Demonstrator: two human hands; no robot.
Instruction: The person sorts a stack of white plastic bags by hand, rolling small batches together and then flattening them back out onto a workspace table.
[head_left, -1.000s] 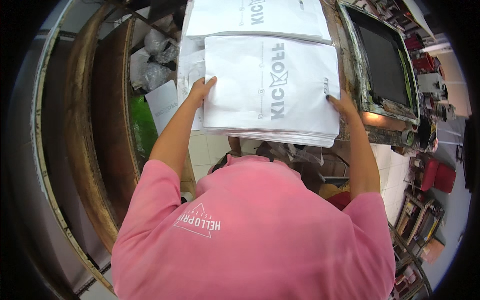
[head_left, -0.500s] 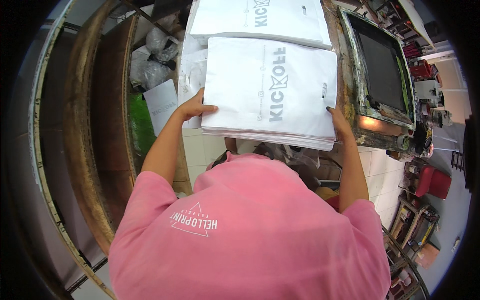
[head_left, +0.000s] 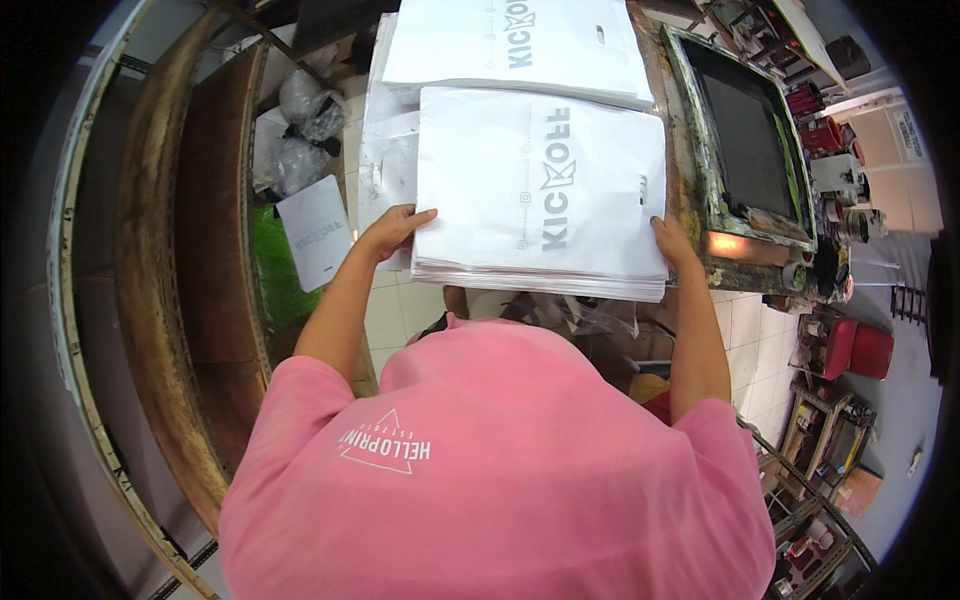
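A thick stack of white flat bags (head_left: 480,180) lies at the near edge of the worktable, each with a slot handle at its right end and dark print on the top one. My left hand (head_left: 395,232) grips the left side of this stack, thumb over the top bag. On the opposite side my right hand (head_left: 673,241) holds the right edge, thumb on top near the slot. The fingers under or against the sides are mostly hidden. Just beyond sits a second stack of the same white bags (head_left: 440,45), which neither hand touches.
Right of the stacks, a screen-printing frame (head_left: 745,130) with dark mesh lies on the stained table. Cans and jars (head_left: 850,180) crowd beyond it. At left are brown wooden boards (head_left: 215,250), crumpled clear plastic (head_left: 300,100), a loose printed bag (head_left: 315,225) and a green bundle (head_left: 280,265).
The whole view has shifted slightly. Both hands keep their places at the two sides of the near stack, whose lower edge now looks a little more level.
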